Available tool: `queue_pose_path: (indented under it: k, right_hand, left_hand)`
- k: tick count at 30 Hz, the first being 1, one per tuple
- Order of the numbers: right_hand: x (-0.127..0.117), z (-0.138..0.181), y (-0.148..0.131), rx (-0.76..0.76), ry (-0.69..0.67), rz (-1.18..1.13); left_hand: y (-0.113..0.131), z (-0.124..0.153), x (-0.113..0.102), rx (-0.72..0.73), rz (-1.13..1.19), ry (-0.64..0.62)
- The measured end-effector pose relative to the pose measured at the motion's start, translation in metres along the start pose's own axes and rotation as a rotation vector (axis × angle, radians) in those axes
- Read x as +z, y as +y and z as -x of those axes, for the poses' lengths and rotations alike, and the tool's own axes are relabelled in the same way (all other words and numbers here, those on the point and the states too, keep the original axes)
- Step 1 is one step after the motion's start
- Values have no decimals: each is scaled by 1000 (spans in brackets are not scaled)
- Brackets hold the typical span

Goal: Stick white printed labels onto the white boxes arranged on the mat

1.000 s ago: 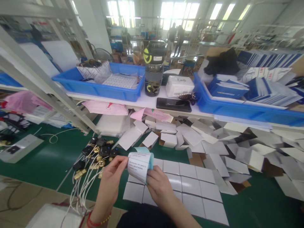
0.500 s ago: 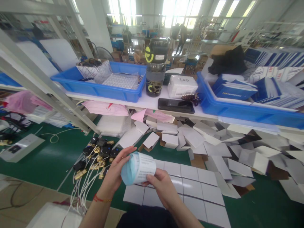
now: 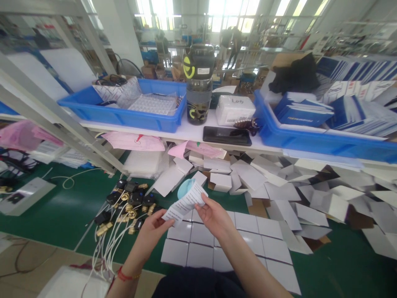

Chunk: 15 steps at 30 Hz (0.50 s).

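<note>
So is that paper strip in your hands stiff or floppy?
Probably floppy: the paper strip curls between the left hand and right hand. Likely very light, pinched only by fingertips. It looks thin, so it may tear easily.

I see a bright hall. Strong daylight comes from the tall rear windows [image 3: 231,12], which are overexposed and white. The glossy green table surface [image 3: 62,211] shows pale glare. Shadows are soft and weak. The wide lens bends the grey metal shelf frame [image 3: 56,111] at the left edge. Far background looks blurred.
</note>
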State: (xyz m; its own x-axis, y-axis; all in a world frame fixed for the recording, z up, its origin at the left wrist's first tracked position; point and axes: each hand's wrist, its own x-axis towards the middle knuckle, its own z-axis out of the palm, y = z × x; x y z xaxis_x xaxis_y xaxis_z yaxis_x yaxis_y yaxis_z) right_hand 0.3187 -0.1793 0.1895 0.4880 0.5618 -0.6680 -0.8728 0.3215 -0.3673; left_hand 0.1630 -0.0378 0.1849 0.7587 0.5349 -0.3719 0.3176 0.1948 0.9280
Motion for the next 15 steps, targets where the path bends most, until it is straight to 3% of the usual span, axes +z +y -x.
queue_pose_path:
  k: [4, 6, 8, 9, 10, 12, 15]
  right_hand:
    - [8, -12, -9, -60, -45, 55]
    - [4, -28, -13, -167, -67, 161]
    - [-10, -46, -11, -274, 50, 271]
    - [-20, -53, -7, -276, 173, 308]
    - [-31, -58, 0, -229, 244, 326]
    - [-57, -59, 21, -68, 233, 358]
    - [-85, -45, 55, 187, -9, 330]
  left_hand:
    - [-6, -5, 10, -24, 66, -10]
    - [-14, -13, 18, -54, 179, -18]
    - [-25, -24, 27, -94, 314, 7]
    - [-31, -28, 31, -125, 370, 39]
    - [-36, -31, 35, -161, 410, 72]
    - [-48, -29, 40, -242, 448, 109]
    - [-62, -7, 43, -314, 432, 32]
